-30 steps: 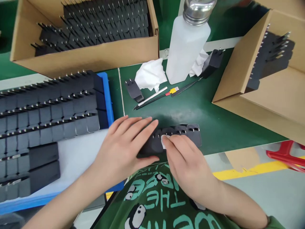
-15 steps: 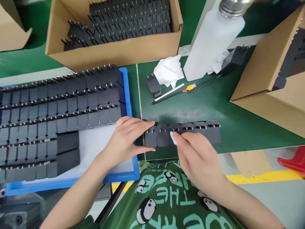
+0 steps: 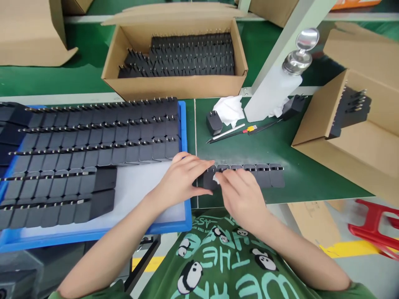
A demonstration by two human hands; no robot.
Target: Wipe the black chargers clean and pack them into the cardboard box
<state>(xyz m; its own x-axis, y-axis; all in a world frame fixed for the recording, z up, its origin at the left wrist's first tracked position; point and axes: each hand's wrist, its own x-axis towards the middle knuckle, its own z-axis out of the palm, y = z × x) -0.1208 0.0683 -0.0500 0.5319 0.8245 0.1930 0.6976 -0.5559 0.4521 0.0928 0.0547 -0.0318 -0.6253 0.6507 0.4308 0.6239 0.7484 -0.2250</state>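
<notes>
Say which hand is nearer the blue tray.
Left: in view, the left hand overlaps the edge of the blue tray; the right hand is farther right, at the black adapter row.

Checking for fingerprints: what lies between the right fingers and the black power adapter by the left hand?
A small white wipe, pinched in the fingers, shows there in the head view.

At centre, the left hand (image 3: 183,178) gripped a row of adapters (image 3: 263,178) by its left end, where the right hand (image 3: 242,192) held a wipe (image 3: 215,178). Left lay a tray (image 3: 188,216); upper right, a bottle (image 3: 274,93).
</notes>
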